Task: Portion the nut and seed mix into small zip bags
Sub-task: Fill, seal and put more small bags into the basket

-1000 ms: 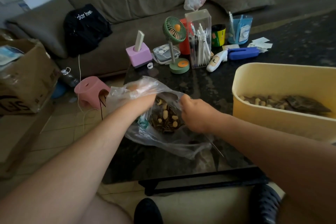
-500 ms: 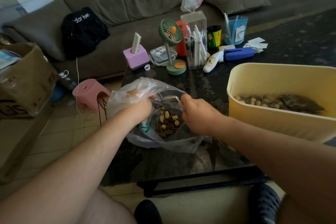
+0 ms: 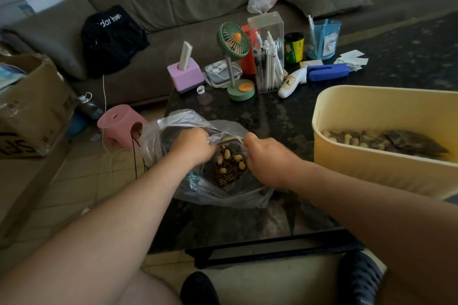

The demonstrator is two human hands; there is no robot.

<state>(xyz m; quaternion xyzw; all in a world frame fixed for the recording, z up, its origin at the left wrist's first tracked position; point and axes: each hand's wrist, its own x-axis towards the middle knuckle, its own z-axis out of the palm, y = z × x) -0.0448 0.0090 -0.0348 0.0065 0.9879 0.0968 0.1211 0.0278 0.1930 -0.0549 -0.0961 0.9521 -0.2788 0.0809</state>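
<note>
A: Hands closer now? The left hand (image 3: 192, 147) has dropped from the bag's (image 3: 158, 136) raised rim to its mouth, facing the right hand (image 3: 267, 156)

B: Yes, both pinch plastic over the mix (image 3: 229, 164) on the table (image 3: 285, 119); probably closing it

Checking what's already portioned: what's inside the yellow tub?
Inside the yellow tub, clear bags of nut and seed mix lie along the bottom. The near wall hides the rest.

Glossy clear plastic bag (image 3: 161, 136), crinkled
</note>
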